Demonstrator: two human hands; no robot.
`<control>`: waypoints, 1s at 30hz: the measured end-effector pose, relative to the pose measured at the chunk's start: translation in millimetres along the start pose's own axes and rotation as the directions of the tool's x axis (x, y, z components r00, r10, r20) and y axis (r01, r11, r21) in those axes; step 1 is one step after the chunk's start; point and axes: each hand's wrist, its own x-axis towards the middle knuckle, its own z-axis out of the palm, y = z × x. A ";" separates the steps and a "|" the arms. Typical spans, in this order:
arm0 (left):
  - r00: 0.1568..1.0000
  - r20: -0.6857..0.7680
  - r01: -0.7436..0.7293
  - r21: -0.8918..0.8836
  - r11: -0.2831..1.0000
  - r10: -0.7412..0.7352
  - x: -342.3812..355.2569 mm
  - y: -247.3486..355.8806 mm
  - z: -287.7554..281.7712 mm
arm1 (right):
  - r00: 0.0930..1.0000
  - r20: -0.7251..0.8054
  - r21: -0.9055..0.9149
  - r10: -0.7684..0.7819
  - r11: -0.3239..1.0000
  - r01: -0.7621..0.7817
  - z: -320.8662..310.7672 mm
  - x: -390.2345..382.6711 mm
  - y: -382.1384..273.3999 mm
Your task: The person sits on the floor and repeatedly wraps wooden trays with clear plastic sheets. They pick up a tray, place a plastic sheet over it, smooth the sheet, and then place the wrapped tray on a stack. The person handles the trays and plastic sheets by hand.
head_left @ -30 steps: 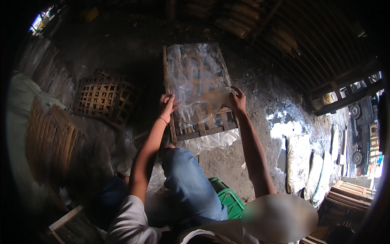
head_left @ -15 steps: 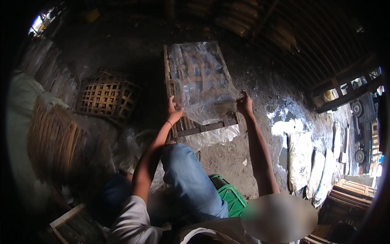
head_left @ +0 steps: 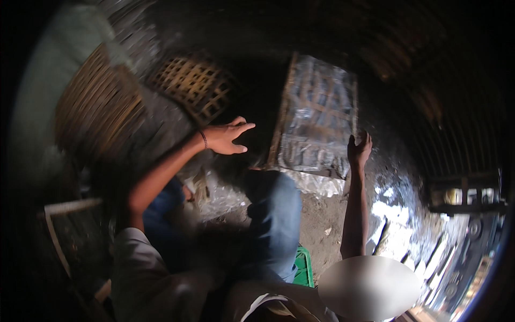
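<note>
A rectangular wooden slatted frame (head_left: 316, 112) lies on the ground, covered with clear, crinkled plastic, with more pale plastic (head_left: 316, 185) under its near end. My left hand (head_left: 233, 137) hangs in the air left of the frame, fingers spread and holding nothing. At the frame's lower right edge, my right hand (head_left: 359, 145) has thumb and fingers apart; whether it touches the edge is unclear. My bent leg in jeans (head_left: 273, 220) is below the frame.
A woven slat panel (head_left: 190, 80) and stacked strips (head_left: 99, 102) lie at upper left beside greenish sheeting (head_left: 53, 80). Loose plastic (head_left: 217, 193) lies by my legs, a green crate (head_left: 303, 265) below, another frame (head_left: 59, 231) at lower left. A vehicle (head_left: 466, 252) shows far right.
The view has swung, shifting the scene. My left hand has let go of the plastic and moved left away from the frame. The plastic now lies flatter, down over the near end.
</note>
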 end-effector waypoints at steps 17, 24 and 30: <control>0.880 -0.371 0.356 0.099 0.929 -0.297 -78.6 -49.7 37.8 | 0.017 0.782 0.405 -0.623 0.529 0.746 444.1 -108.7 -330.1; 0.750 -0.465 0.616 0.234 0.752 -0.470 -63.2 -41.1 43.8 | 0.632 0.617 0.014 -0.469 0.810 0.587 488.5 -149.3 -406.7; 0.685 -0.549 0.667 0.209 0.716 -0.478 -78.1 -54.6 40.1 | 0.603 0.649 -0.114 -0.464 0.725 0.680 471.7 -167.6 -447.6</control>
